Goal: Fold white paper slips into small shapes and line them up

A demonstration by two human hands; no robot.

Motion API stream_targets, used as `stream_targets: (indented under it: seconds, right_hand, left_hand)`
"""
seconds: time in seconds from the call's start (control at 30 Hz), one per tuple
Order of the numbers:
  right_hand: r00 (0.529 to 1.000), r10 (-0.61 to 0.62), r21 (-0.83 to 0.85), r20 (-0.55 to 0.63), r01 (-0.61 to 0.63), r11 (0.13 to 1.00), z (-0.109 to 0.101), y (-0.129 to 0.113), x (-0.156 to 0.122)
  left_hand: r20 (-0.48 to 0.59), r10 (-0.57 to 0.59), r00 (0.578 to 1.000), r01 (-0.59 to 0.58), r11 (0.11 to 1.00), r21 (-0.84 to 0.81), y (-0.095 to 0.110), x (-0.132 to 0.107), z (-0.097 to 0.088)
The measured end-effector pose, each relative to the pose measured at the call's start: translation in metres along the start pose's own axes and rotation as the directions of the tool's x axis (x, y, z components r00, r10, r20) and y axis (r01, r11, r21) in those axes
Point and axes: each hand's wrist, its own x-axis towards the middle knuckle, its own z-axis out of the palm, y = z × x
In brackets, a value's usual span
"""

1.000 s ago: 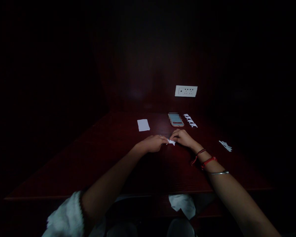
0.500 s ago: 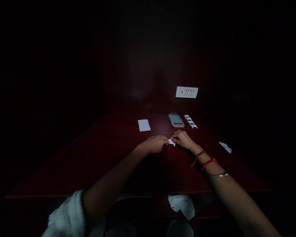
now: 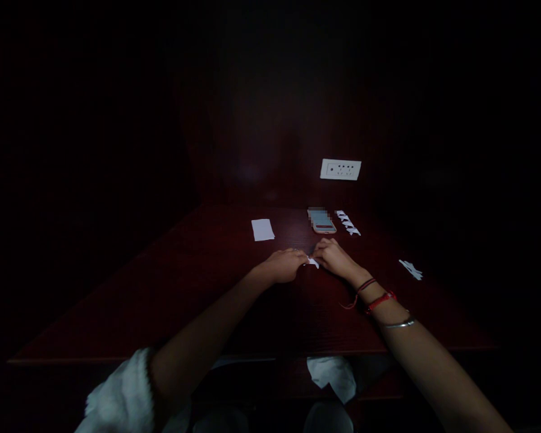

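Note:
A small white folded paper piece [image 3: 313,262] lies on the dark red table [image 3: 198,282], pinched between both hands. My left hand [image 3: 283,264] is closed on its left side. My right hand [image 3: 335,257], with red bracelets and a metal bangle on the wrist, is closed on its right side. Most of the paper is hidden under the fingers.
A white paper rectangle [image 3: 262,229] lies behind the hands to the left. A phone [image 3: 321,220] and a row of white folded pieces [image 3: 347,222] lie at the back right. Another white folded piece [image 3: 411,269] lies far right. A wall socket [image 3: 340,169] sits behind.
The two hands have closed in a little tighter over the paper piece; less of it shows. The right wrist has shifted slightly down.

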Motion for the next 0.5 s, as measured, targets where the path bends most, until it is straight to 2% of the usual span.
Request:
stream_targets:
  seconds: [0.27,0.5]
  right_hand:
    - [0.999,0.007,0.074,0.043,-0.010,0.997,0.0034,0.0022,-0.0040]
    - [0.996,0.064,0.090,0.068,-0.070,0.994,0.0041,-0.0007,-0.0056]
  left_hand:
    - [-0.005,-0.001,1.000,0.001,1.000,0.005,0.0001,-0.0001,0.0020]
    - [0.027,0.004,1.000,-0.003,1.000,-0.021,-0.0034,0.0000,0.0065]
